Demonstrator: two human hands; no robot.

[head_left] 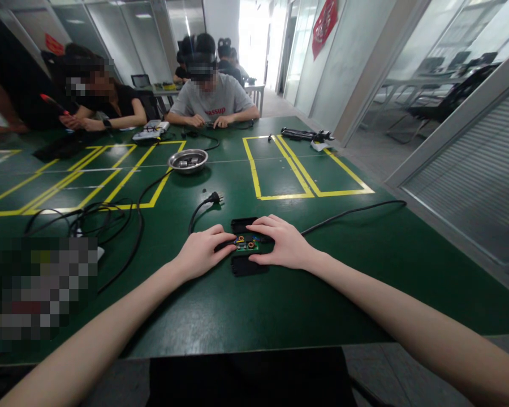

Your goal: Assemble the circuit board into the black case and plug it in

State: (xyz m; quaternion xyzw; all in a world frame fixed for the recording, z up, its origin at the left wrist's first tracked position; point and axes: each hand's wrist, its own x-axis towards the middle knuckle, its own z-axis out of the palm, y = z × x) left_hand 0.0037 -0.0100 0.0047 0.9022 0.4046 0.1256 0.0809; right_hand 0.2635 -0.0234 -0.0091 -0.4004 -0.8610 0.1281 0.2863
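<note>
A small green circuit board [248, 244] with copper-wound coils lies between my hands, joined to black cords at both ends. My left hand [201, 251] closes thumb and fingers round the end of the black power cord [192, 217], fingertips at the board's left edge. Its plug [214, 198] lies beyond that hand. My right hand [286, 243] arches over the board's right end, thumb and fingers spread apart. Its fingertips reach a black casing half [240, 225] on the far side; its thumb meets the other casing half [244, 265] on the near side.
A metal bowl [188, 161] with small metal parts stands farther off. Tangled black cables [97, 220] lie left, near a blurred patch. A second cord [356, 210] runs right across the green table [305, 322]. A folded tripod [307, 134] lies at the far right. Other people sit opposite.
</note>
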